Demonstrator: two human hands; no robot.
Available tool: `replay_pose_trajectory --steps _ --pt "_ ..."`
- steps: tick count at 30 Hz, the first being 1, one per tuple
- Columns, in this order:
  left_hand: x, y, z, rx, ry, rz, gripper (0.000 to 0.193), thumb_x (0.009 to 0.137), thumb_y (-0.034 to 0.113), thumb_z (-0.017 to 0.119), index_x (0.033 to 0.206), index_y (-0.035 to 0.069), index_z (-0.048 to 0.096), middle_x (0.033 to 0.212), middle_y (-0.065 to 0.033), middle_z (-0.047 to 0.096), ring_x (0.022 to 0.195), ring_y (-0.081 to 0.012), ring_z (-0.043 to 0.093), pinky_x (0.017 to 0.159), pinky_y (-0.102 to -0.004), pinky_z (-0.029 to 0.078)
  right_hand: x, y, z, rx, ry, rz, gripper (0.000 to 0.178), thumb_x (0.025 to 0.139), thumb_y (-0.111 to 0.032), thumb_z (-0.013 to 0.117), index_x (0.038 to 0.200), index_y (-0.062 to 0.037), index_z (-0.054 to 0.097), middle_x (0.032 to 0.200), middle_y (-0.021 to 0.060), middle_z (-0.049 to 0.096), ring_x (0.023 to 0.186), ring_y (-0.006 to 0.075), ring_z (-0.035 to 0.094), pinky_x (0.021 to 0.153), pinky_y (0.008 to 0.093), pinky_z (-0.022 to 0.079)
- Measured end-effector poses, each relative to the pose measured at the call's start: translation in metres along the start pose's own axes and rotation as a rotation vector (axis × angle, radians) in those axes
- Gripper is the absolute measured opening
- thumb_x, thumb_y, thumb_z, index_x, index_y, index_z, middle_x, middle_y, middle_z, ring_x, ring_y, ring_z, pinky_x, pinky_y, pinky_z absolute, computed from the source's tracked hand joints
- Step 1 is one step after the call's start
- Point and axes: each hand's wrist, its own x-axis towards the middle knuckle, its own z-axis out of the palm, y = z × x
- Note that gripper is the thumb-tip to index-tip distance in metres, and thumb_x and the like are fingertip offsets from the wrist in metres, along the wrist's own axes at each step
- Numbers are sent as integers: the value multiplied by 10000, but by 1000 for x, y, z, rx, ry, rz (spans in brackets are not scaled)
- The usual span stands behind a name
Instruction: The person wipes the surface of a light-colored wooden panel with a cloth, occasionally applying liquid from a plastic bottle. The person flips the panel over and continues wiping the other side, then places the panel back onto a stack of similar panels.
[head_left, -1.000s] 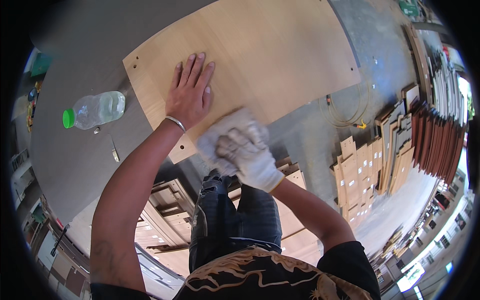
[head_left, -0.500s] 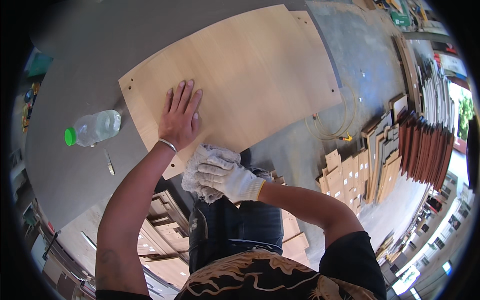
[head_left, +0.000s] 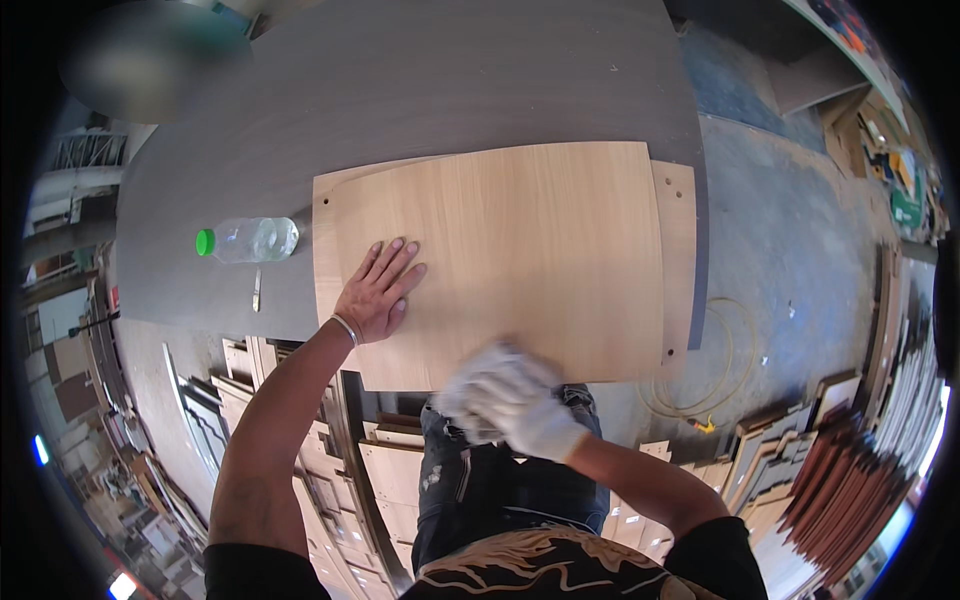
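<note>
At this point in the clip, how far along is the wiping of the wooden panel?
Partway, apparently. Done: the light wood panel lies flat on the grey table, with no visible dust or smears, though wiped areas cannot be told apart. In hand: the bare left hand presses it flat, while the gloved right hand blurs with a white cloth at the near edge. Left: cannot tell; the far side shows no contact.

Around the wooden panel (head_left: 500, 250), the grey table (head_left: 420, 90) lies open beyond its far edge. To its left, a plastic bottle (head_left: 250, 240) and a small tool (head_left: 257, 290) narrow the passage.
</note>
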Motion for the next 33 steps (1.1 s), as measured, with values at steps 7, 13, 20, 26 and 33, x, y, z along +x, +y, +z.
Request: replay_pose_trajectory --steps 7,13,20,26,33 --pt "8 50 2 -32 77 -275 649 868 163 583 1483 10 444 1686 -228 250 1588 -392 194 1298 -560 149 -156 87 -126 -275 43 251 354 819 -203 719 1160 -106 718 1262 117 653 1323 402 530 1177 641 312" --pt "33 228 -1 -499 128 -387 834 881 319 721 1594 74 365 1686 -168 302 1585 -372 219 1270 -621 150 -144 88 -142 -235 -99 373 571 792 -171 694 1337 -13 628 1468 227 546 1467 535 351 1256 642 179" --pt "23 255 27 -422 126 -412 817 915 309 658 1638 175 302 1722 -124 235 1590 -316 228 1275 -611 158 18 186 -174 -555 95 408 696 927 -122 628 1571 -17 386 1631 207 384 1535 475 255 1297 521 155" --pt "30 264 39 -325 151 -534 772 935 212 560 1648 288 273 1731 -156 194 1592 -336 223 1254 -645 192 208 183 -149 -686 -59 321 659 967 -253 622 1568 -60 433 1652 133 385 1561 352 262 1306 470 134" --pt "27 263 37 -289 142 -526 703 972 225 504 1643 274 300 1732 -133 205 1593 -327 222 1259 -631 190 356 83 -52 -637 -34 -143 540 1019 -353 493 1478 -75 557 1571 104 512 1509 305 365 1266 477 189"
